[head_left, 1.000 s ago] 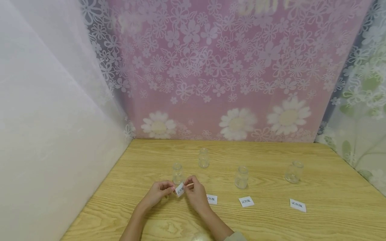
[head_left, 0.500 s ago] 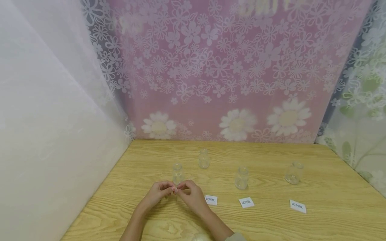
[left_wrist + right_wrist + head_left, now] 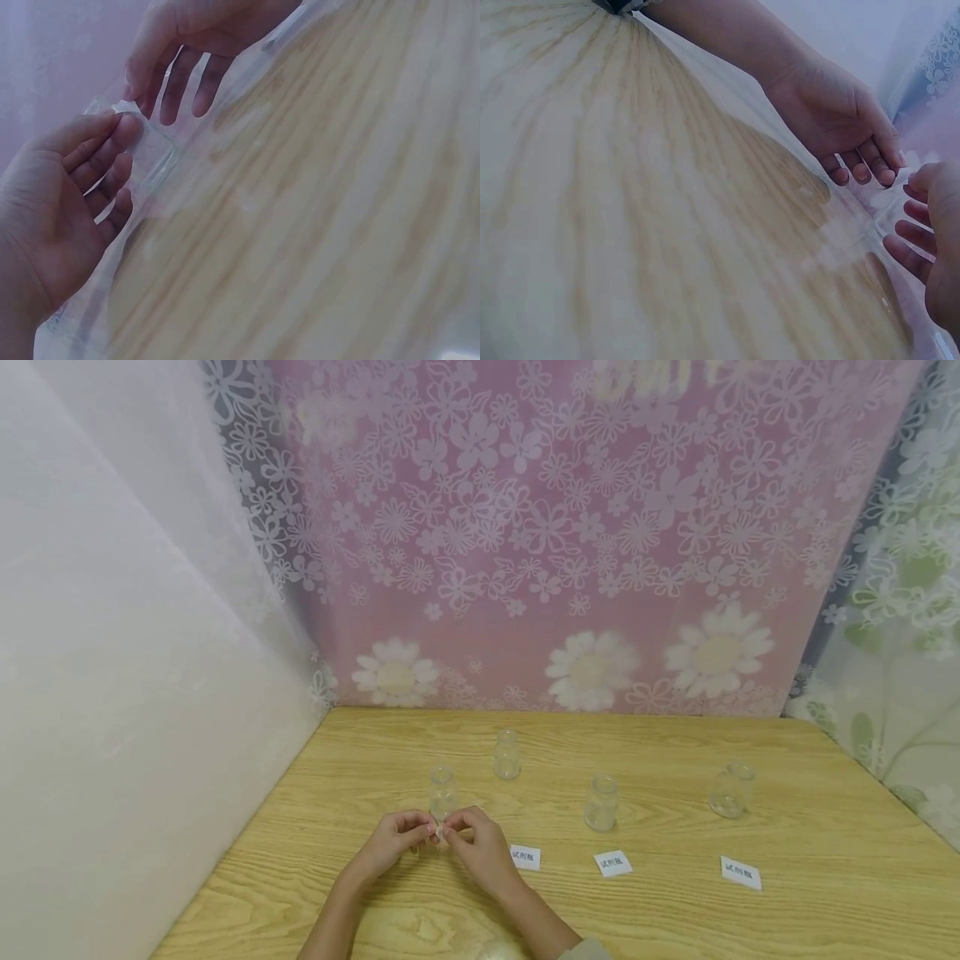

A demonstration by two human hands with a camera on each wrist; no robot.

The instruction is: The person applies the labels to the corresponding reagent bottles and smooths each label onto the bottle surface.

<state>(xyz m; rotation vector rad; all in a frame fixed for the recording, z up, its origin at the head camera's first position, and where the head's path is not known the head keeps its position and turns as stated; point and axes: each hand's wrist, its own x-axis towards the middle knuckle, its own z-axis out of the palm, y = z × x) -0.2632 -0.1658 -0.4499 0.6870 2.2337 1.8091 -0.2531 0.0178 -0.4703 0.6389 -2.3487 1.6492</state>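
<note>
My left hand (image 3: 390, 843) pinches a small white paper label (image 3: 127, 107) between thumb and forefinger. The right hand (image 3: 483, 856) meets it from the other side, its thumb and forefinger pinching at the label's edge. Most of the label is hidden by fingertips in the head view. Just behind both hands stands a clear glass jar (image 3: 442, 789), upright and without a lid; in the left wrist view its glass shows behind the fingers. Right of the right hand lies another white label (image 3: 526, 857) with dark handwritten characters.
More open glass jars stand farther back (image 3: 507, 755), to the right (image 3: 601, 803) and at far right (image 3: 731, 790). Two written labels lie flat in front of them, one nearer (image 3: 613, 863), one farther right (image 3: 741, 872). Flowered curtains border the wooden table (image 3: 660, 918).
The held label's written face showed between the hands a second ago. The right hand has moved left and lower, fingertips closing up to the left hand's, and now only a sliver of white shows.
</note>
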